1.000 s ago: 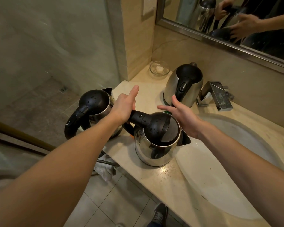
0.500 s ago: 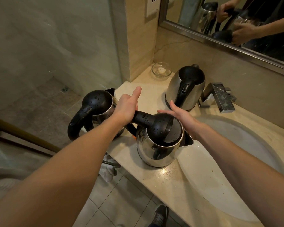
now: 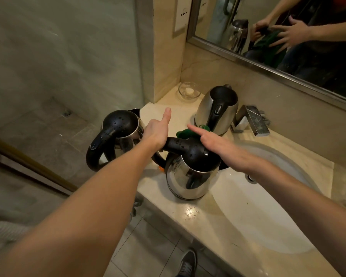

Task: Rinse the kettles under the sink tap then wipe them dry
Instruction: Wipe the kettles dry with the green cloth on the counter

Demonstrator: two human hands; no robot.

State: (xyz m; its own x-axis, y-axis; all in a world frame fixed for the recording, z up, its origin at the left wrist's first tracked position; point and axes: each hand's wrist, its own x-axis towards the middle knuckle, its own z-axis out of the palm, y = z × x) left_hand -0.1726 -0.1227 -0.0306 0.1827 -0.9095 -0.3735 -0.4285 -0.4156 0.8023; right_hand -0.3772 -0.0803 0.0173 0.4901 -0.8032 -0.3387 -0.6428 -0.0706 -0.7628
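Head view: near kettle on table beside sink. Left hand wrapped round its black handle, thumb up. Right hand spread flat, pressing green cloth on lid. Wet steel likely slippery; rigid handle safest hold.

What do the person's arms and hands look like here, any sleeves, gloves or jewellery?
Both forearms are bare up to the frame edge, with no sleeve in sight. The left hand and the right hand wear no gloves, and no ring, watch or bracelet shows on the fingers or wrists in view.
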